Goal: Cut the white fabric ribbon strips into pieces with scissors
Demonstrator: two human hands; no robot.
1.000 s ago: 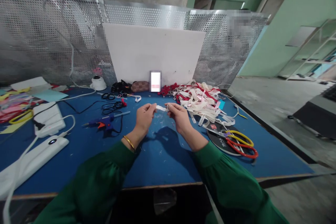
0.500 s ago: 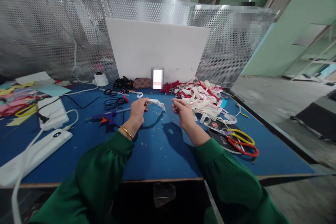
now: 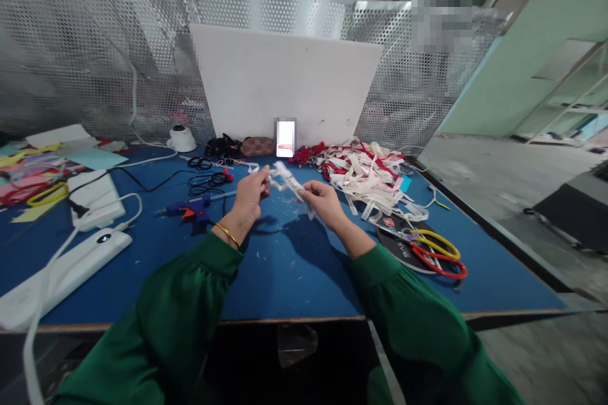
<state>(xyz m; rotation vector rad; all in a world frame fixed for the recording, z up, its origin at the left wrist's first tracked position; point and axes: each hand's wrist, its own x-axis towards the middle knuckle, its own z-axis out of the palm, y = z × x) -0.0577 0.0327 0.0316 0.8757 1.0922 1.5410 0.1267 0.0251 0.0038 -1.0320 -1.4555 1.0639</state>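
Note:
A white ribbon strip [image 3: 287, 179] hangs above the blue table, slanting between my two hands and blurred in part. My right hand [image 3: 322, 201] pinches it along its length, with its lower end dangling below the fingers. My left hand [image 3: 251, 197], a gold bangle at its wrist, has thumb and index finger pinched on the ribbon's crumpled left part. Right of my right hand lies a pile of white and red ribbon strips [image 3: 365, 177]. A blue glue gun [image 3: 192, 205] rests left of my left hand.
Scissors with yellow and red handles [image 3: 434, 252] lie on a dark round mat [image 3: 396, 247] at the right. At the left are a white power strip [image 3: 61, 278] and coloured sheets [image 3: 95, 158]. A lit phone [image 3: 285, 138] leans on a white board [image 3: 289, 82].
My right hand has moved slightly left and now holds the ribbon, where its fingertips were apart from it. The ribbon has swung up into a slanting line.

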